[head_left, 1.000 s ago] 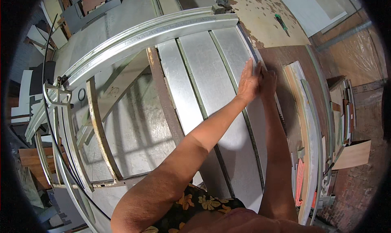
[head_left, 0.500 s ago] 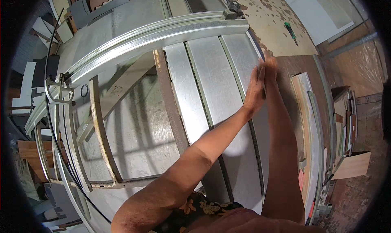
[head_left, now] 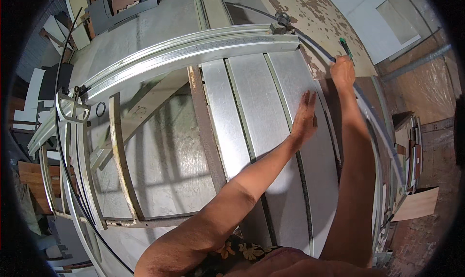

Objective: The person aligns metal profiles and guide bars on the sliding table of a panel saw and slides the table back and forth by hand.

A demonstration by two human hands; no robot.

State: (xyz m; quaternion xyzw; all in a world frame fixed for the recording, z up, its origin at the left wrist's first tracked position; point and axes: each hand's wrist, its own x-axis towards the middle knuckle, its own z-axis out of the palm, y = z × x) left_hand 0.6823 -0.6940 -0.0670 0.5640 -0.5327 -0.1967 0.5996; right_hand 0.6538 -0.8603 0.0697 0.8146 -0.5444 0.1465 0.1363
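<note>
My right hand (head_left: 343, 72) is closed round a long, thin grey strip (head_left: 317, 45) to the right of a slotted metal table. The strip passes through my fist, one part reaching to the far end of a metal fence (head_left: 193, 51), the other curving back toward me on the right of my forearm. My left hand (head_left: 304, 119) is open, fingers stretched out, over the right part of the slotted metal table (head_left: 259, 93). Just beyond my right hand lies a green-handled tool (head_left: 345, 48), partly covered by that hand.
Left of the table stands an open metal frame with a rusty bar (head_left: 121, 153). A black cable (head_left: 60, 131) runs down the left side. A worn, flaking board (head_left: 302, 8) lies at the far right. Stacked panels (head_left: 414, 151) lean farther right.
My hands were together at the table's right edge and are now apart. The right hand has moved right with the strip, which bows outward. The left hand has opened and stayed over the table.
</note>
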